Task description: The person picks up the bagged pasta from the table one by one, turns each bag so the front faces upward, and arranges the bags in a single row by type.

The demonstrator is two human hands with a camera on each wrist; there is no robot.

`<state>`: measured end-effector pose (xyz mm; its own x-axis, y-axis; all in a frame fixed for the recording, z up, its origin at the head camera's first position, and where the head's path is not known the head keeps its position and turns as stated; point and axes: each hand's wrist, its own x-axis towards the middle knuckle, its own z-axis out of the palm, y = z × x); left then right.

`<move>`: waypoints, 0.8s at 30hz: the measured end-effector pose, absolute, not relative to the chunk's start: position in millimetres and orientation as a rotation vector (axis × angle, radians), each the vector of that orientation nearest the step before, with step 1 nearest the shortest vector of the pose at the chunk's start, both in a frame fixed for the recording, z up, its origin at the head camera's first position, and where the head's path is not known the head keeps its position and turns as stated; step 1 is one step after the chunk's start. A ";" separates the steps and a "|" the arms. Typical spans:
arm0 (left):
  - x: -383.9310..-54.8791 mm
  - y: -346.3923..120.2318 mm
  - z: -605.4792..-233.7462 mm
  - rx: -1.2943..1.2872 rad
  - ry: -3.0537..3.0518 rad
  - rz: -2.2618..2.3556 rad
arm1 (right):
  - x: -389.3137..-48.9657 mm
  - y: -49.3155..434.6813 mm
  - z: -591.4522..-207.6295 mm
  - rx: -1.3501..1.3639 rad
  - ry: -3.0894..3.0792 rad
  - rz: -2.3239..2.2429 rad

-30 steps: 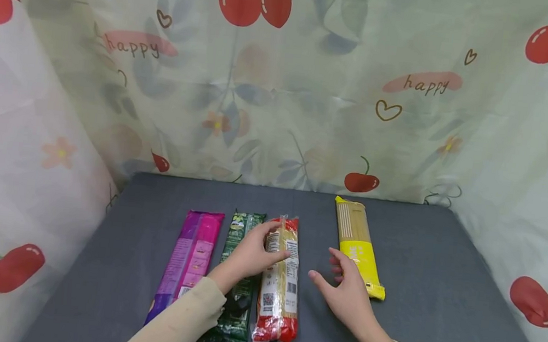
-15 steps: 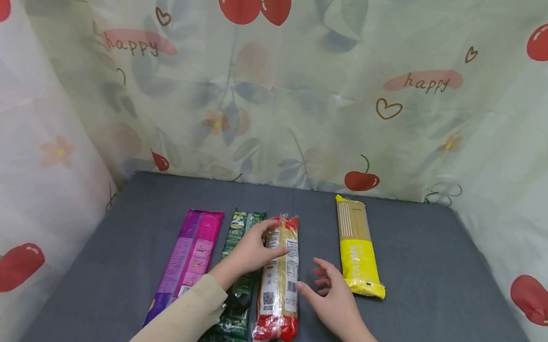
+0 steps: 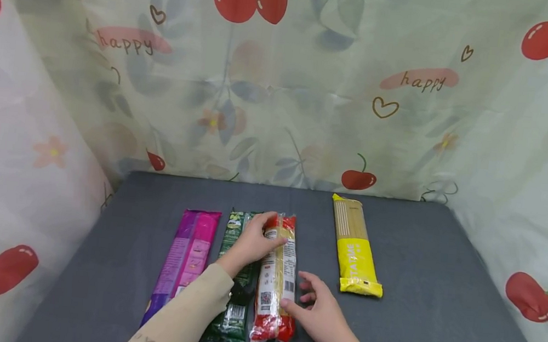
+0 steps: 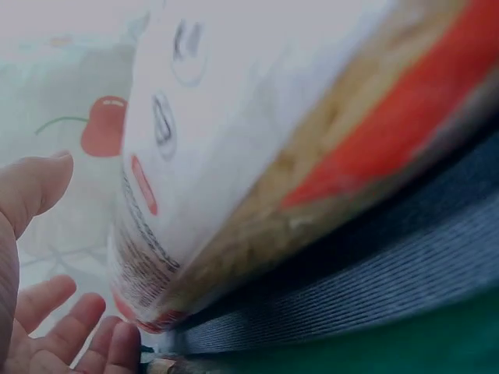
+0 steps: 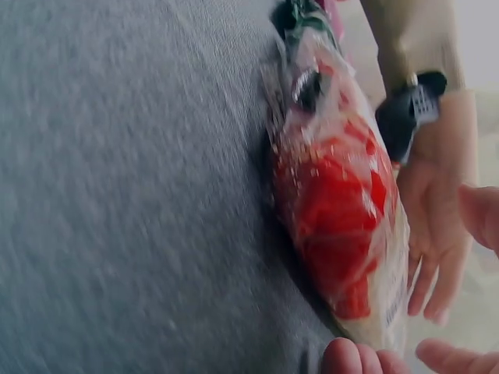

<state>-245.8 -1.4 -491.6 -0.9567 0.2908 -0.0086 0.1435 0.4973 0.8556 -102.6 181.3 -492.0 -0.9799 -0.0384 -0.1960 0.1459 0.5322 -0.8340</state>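
A red-ended clear pack of what looks like dried noodles (image 3: 273, 281), with white printed labels, lies lengthwise on the table between my hands. My left hand (image 3: 253, 241) hovers at its far end, thumb reaching over the pack and fingers loosely bent. In the left wrist view, the left fingers (image 4: 70, 323) are spread beside the pack's end. My right hand (image 3: 322, 312) is at the pack's near right side, its thumb overlapping the label and its fingers relaxed beside the edge. The right wrist view shows the right fingertips (image 5: 362, 360) close to the pack's side.
Left of the red pack lies a dark green pack (image 3: 229, 332), partly under my left forearm. Further left is a purple and pink pack (image 3: 188, 256). A yellow pack of spaghetti (image 3: 357, 256) lies at the right on the grey table (image 3: 429, 307). A cherry-patterned curtain (image 3: 309, 114) encloses the back and sides.
My right hand has moved left and nearer the front, away from the yellow pack to the red pack's side. My left hand has shifted slightly toward the red pack's far end.
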 end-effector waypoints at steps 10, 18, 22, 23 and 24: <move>-259.9 6.6 -493.8 0.314 2.662 1.297 | -96.6 173.8 -495.6 0.056 2.524 -1.406; -264.8 10.3 -492.8 0.291 2.686 1.317 | -95.5 174.8 -498.4 0.057 2.523 -1.373; -266.7 12.7 -493.4 0.231 2.731 1.311 | -94.9 174.3 -498.1 0.066 2.508 -1.374; -267.3 13.1 -493.7 0.215 2.745 1.302 | -94.9 174.3 -498.0 0.067 2.502 -1.376; -267.9 13.5 -494.0 0.200 2.758 1.291 | -94.9 174.4 -497.9 0.067 2.495 -1.379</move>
<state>-267.9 13.5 -494.0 -0.9873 0.1565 -0.0258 0.0804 0.6340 0.7691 -94.9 174.4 -497.9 -0.9572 -0.0977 -0.2725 0.1788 0.5408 -0.8219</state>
